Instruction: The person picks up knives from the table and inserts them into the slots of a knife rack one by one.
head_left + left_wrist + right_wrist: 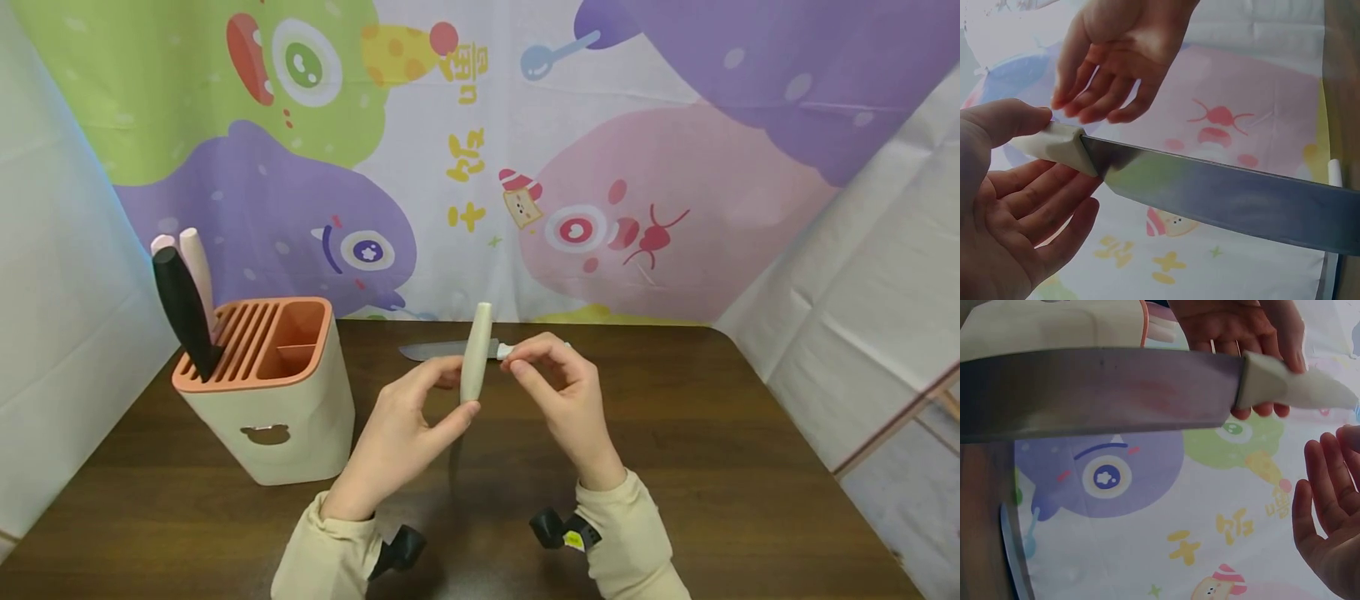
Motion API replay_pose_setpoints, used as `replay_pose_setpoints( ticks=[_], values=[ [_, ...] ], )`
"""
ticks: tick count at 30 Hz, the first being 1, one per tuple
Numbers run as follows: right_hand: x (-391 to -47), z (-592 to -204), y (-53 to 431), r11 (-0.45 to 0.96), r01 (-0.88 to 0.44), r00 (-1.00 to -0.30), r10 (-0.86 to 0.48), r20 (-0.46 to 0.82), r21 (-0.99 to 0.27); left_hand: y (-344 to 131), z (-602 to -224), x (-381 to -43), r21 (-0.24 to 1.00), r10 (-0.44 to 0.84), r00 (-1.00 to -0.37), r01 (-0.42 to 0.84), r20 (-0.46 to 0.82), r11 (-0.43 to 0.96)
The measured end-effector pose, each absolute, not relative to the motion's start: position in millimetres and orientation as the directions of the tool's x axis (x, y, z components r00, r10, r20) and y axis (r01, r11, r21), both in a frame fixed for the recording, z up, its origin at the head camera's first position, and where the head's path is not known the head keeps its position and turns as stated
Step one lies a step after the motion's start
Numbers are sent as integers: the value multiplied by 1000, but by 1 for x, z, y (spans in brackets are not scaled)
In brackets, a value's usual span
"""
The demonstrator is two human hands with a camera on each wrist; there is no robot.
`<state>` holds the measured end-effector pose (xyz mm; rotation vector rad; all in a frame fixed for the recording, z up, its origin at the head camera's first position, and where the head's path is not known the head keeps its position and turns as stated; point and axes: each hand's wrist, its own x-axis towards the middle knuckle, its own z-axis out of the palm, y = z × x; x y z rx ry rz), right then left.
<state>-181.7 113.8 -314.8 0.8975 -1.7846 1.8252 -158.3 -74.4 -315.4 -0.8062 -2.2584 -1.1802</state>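
Observation:
My left hand pinches a kitchen knife by its cream handle, thumb on one side and fingers on the other. The handle points up and the blade hangs down; its broad steel blade shows fully in the wrist views. To the right of that handle is my right hand, its fingers loosely bent and holding nothing. In the right wrist view a gap separates the right fingers from the handle. Behind both hands a second knife with a white handle lies on the table, partly covered by them.
On the left of the brown table stands a cream knife block with an orange slotted top. A black-handled knife, a cream handle and a pink handle stick out of its slots. A cartoon-printed curtain hangs behind.

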Motion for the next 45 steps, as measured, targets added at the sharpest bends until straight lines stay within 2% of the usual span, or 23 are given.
replay_pose_setpoints(
  ticks=[12,21,36,45],
  values=[
    [-189,-316,132,-9,-673,-736,-90,671,-739,-84,-311,-158,563,256,-702,696,665,446],
    [-197,-324,145,74,-631,-774,-128,621,-772,-92,-313,-160,526,225,-671,711,707,467],
    [-222,-333,159,400,-600,-794,-194,576,-693,-107,-295,-159,516,161,-625,741,763,431],
    [-241,-351,166,470,-526,-847,-218,484,-709,-116,-286,-155,534,120,-624,739,772,410]
  ],
)
